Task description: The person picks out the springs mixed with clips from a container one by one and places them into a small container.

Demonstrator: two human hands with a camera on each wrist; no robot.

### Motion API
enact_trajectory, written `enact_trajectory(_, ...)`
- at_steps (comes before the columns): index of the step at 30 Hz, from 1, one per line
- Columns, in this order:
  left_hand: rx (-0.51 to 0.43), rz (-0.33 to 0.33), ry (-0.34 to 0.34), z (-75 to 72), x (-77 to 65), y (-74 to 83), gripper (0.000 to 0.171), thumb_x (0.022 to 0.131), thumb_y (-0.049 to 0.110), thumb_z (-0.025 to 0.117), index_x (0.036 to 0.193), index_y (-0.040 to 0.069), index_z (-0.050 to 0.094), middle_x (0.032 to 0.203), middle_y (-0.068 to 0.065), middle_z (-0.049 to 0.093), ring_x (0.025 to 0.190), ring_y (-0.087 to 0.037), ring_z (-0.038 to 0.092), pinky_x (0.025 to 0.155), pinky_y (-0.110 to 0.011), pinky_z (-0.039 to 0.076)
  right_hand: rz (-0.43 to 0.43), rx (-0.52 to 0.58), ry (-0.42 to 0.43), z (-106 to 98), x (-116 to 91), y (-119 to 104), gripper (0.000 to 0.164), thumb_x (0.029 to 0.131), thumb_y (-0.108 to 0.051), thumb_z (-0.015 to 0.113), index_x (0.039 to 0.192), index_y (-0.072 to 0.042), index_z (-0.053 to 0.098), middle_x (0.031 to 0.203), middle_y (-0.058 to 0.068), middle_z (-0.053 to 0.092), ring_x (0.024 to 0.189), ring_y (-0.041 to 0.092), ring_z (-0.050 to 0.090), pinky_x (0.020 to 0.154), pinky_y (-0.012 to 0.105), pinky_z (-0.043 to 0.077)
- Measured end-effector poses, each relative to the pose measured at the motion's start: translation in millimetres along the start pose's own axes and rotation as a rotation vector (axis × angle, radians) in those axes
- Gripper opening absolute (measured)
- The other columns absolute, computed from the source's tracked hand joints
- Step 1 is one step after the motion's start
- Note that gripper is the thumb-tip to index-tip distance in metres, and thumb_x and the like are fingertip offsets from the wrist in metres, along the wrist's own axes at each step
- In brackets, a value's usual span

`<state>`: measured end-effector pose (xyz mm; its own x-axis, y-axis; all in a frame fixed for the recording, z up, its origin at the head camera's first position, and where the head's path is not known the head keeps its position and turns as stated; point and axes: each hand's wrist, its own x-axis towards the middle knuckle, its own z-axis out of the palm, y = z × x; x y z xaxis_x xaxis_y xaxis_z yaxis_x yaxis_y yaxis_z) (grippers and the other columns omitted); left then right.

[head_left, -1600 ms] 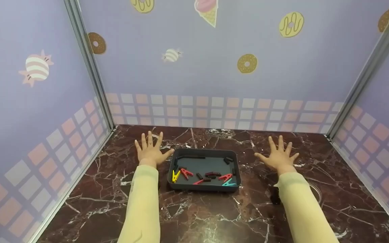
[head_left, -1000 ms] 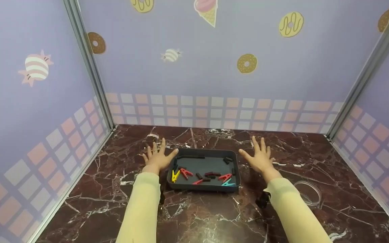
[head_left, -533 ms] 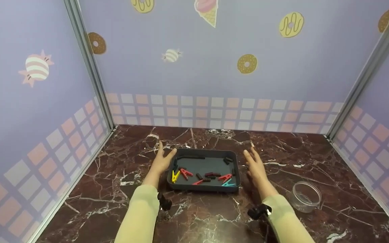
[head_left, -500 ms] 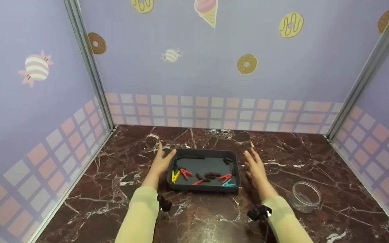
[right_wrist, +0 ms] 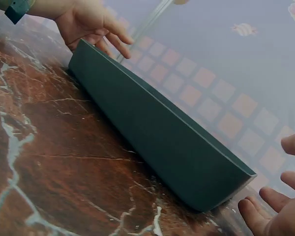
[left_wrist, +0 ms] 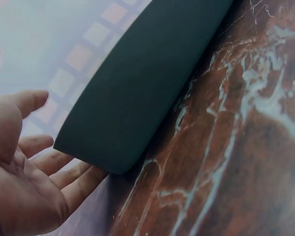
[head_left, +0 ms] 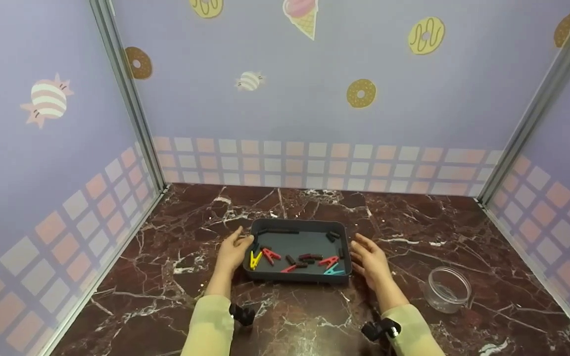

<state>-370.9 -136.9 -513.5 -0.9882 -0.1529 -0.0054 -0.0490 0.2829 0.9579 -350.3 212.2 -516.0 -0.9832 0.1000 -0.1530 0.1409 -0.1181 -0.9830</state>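
A dark grey rectangular tray (head_left: 299, 278) sits on the marble table. In it lie a yellow clip (head_left: 255, 260), several red clips, among them one red clip (head_left: 270, 255) at the left, a light blue clip (head_left: 334, 269) and several short dark cylinders. My left hand (head_left: 229, 254) is at the tray's left side, thumb raised near the rim; in the left wrist view its fingers (left_wrist: 83, 184) reach to the tray's lower corner. My right hand (head_left: 371, 259) stands beside the right wall, fingers loosely bent, with a small gap to the tray in the right wrist view.
A clear round plastic tub (head_left: 447, 290) stands to the right of my right forearm. Patterned panels (head_left: 305, 113) enclose the table at the back and both sides. A black wrist camera (head_left: 381, 329) is strapped to each wrist.
Both hands have come down from being spread high on either side, moving inward to the tray's side walls and turning their palms toward it. The tub is now uncovered by the right sleeve.
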Motion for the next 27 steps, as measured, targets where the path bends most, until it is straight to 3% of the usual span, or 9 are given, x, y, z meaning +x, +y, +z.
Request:
enact_trajectory(4, 0.015, 0.035, 0.021, -1.9, -0.9, -3.5, 0.052, 0.103, 0.02, 0.061, 0.151, 0.001, 0.051, 0.136, -0.026, 0.065, 0.135, -0.043, 0.056, 0.117, -0.053, 0.043, -0.007, -0.028, -0.011, 4.1, -0.9, 5.6, 0.056, 0.107, -0.017, 0.054, 0.159, -0.005, 0.037, 0.16, 0.025, 0.039, 0.137, 0.038, 0.053, 0.094, 0.034, 0.055)
enact_trajectory(9, 0.047, 0.151, 0.057, -3.4, -2.8, -8.8, 0.041, 0.099, 0.011, 0.066, 0.137, -0.004, 0.063, 0.129, -0.028, 0.069, 0.123, -0.041, 0.065, 0.105, -0.046, 0.055, -0.038, -0.048, -0.014, 5.8, 1.8, 13.0, 0.05, 0.106, -0.011, 0.055, 0.155, -0.003, 0.044, 0.157, 0.026, 0.045, 0.129, 0.033, 0.059, 0.088, 0.029, 0.058)
enact_trajectory(11, 0.051, 0.164, 0.054, -3.1, -2.8, -9.8, 0.038, 0.098, 0.007, 0.066, 0.134, -0.006, 0.065, 0.129, -0.029, 0.068, 0.122, -0.041, 0.066, 0.103, -0.045, 0.056, -0.051, -0.053, -0.011, 5.8, 2.9, 15.2, 0.048, 0.106, -0.007, 0.053, 0.153, -0.001, 0.046, 0.155, 0.027, 0.047, 0.126, 0.031, 0.061, 0.086, 0.028, 0.059)
enact_trajectory(20, 0.129, 0.093, 0.036, -3.3, -4.4, -8.2, 0.036, 0.101, 0.006, 0.063, 0.136, -0.002, 0.065, 0.135, -0.026, 0.066, 0.129, -0.042, 0.062, 0.106, -0.05, 0.053, -0.088, -0.088, -0.005, 7.5, 1.1, 16.5, 0.047, 0.104, 0.002, 0.052, 0.151, 0.005, 0.047, 0.153, 0.031, 0.048, 0.114, 0.026, 0.066, 0.082, 0.027, 0.06)
enact_trajectory(27, 0.093, 0.052, 0.019, -0.6, -8.2, -8.6, 0.036, 0.101, 0.007, 0.063, 0.137, 0.002, 0.066, 0.136, -0.024, 0.066, 0.128, -0.041, 0.062, 0.104, -0.049, 0.055, -0.073, -0.125, -0.004, 1.8, 1.4, 14.7, 0.046, 0.104, 0.0, 0.052, 0.149, 0.006, 0.048, 0.148, 0.033, 0.05, 0.109, 0.024, 0.068, 0.08, 0.025, 0.059)
